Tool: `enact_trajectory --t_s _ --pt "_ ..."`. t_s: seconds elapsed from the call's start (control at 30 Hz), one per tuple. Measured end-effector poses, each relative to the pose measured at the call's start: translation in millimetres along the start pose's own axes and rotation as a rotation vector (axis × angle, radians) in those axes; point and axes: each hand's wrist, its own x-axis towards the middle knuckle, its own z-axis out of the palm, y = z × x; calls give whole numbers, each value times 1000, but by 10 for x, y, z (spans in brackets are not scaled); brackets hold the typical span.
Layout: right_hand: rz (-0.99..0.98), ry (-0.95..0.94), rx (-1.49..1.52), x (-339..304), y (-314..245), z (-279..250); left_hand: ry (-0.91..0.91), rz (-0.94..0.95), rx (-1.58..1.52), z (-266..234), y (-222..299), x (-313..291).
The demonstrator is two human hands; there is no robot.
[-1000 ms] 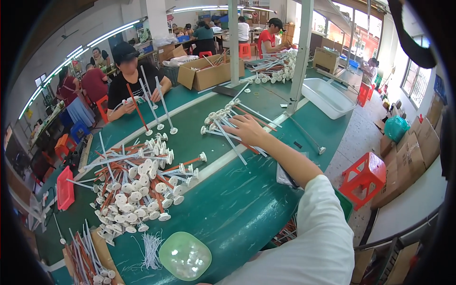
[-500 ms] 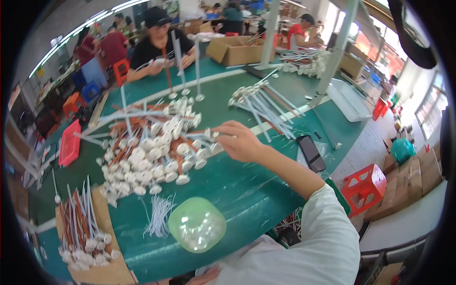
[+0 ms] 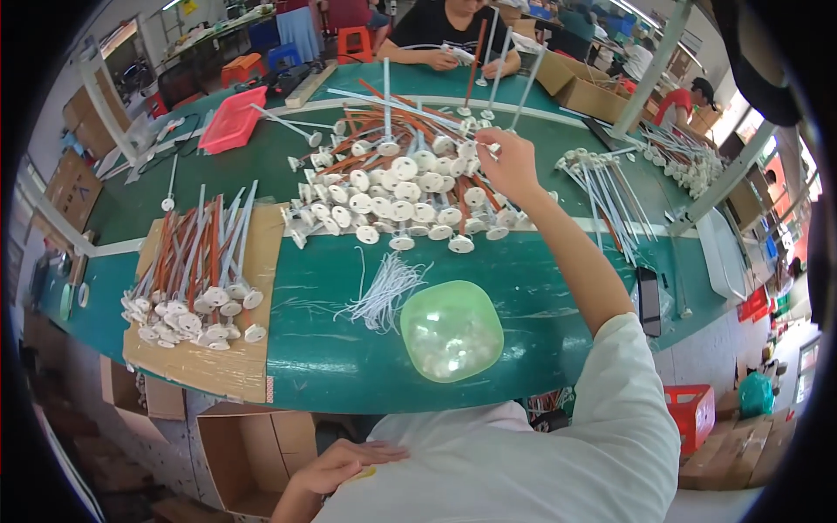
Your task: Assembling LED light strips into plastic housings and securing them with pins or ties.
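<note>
My right hand (image 3: 510,166) reaches to the far right side of a large pile of rods with white round discs (image 3: 403,210) on their ends. Its fingers are bent and pinched together beside the discs; what they hold, if anything, is hidden. The rods in the pile are brown and pale grey. My left hand (image 3: 344,464) lies against my shirt below the table edge, fingers stretched out and nothing in it. On the table in front of me are a bunch of thin white strings (image 3: 384,292) and a translucent green bowl (image 3: 478,301) with small pale pieces inside.
At left, more disc-ended rods (image 3: 209,253) lie on a cardboard sheet (image 3: 248,370). A red tray (image 3: 231,122) sits far left. Another bundle of rods (image 3: 610,196) and a phone (image 3: 649,301) are at right. Several rods stand upright before a co-worker (image 3: 449,35) across the table.
The head view has swung down and left, so table things appear further right. My right hand remains at the pile's right side, its fingers more bent. My left hand now shows fully.
</note>
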Motion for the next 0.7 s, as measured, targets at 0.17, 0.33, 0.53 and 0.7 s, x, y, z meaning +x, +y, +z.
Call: enact_trajectory --t_s 0.17,0.33,0.53,0.7 --pt "38 -152 34 314 -345 196 377 256 528 -167 4 72" --pt "-185 -396 190 220 -890 82 917 454 1370 -257 56 370" --pt "-268 -155 -232 -334 -721 -328 983 536 1194 -421 -218 335" --pt "212 -220 -134 -918 -414 -624 990 594 1500 -463 -192 544"
